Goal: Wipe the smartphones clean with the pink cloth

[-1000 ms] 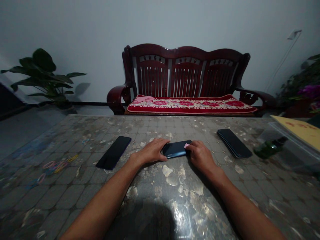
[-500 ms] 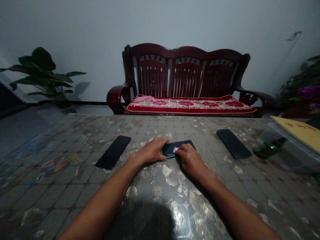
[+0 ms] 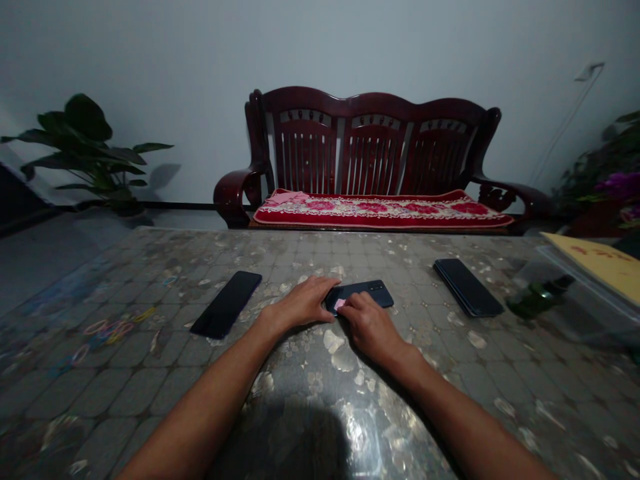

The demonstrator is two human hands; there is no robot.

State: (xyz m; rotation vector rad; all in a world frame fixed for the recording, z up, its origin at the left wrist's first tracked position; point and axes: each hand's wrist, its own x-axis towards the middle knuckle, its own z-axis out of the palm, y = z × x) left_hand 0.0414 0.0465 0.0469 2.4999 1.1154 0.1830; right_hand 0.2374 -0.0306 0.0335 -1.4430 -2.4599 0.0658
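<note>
Head view: the phone [image 3: 367, 290] lies back up on the counter [image 3: 295, 250] between the two hands, its long axis running roughly left to right, the camera end pointing right and angled slightly away from the person. The left hand [image 3: 305, 300] has its grip partly open around the left end, thumb and fingertips at the near and far edges; the right hand [image 3: 373, 323] pinches a small pink piece [image 3: 339, 304] against the back near that same end, its fingers and knuckles hiding part of the near side. Over to the left I see a black handset [image 3: 227, 305], slanted, then a scatter of coloured bands [image 3: 114, 331]. Well off to the right sit stacked dark slabs [image 3: 467, 287], then a green bottle [image 3: 537, 297] beside a clear box [image 3: 590, 293] with a yellow sheet [image 3: 597, 262] on top. Beyond the counter stands a wooden bench [image 3: 370, 147].
</note>
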